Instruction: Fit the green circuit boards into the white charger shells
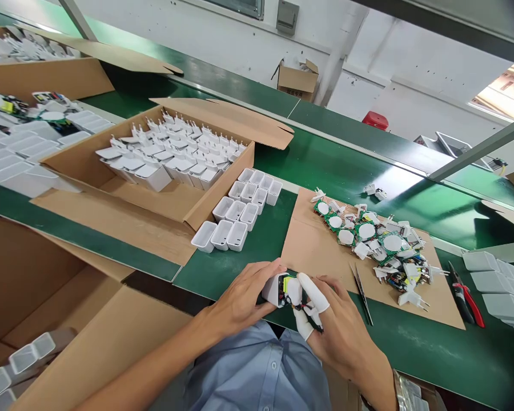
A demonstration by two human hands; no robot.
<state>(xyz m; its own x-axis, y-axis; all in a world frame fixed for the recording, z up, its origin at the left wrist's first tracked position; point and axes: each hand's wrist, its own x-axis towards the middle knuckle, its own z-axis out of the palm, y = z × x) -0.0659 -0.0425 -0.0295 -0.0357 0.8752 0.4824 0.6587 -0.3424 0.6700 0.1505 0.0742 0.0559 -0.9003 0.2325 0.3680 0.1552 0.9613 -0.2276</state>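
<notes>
Near the bench's front edge, my left hand [249,293] is closed around a white plastic charger housing [272,290]. My right hand [336,317], with white finger cots on two fingertips, pinches a circuit board assembly [293,290] that has a white disc and a yellow component. The board meets the housing's open end; how deep it sits inside is hidden by the fingers. To the right, a cardboard sheet [312,245] bears a heap of similar boards [366,231] with white plug pieces. Tweezers [361,294] lie on the sheet's front edge.
Rows of open white housings [235,235] stand left of the sheet, beside a cardboard box [223,197] of assembled plugs [175,149]. Red-handled pliers [466,295] and more housings [499,285] lie at the right. A lower carton [89,337] stands at the front left.
</notes>
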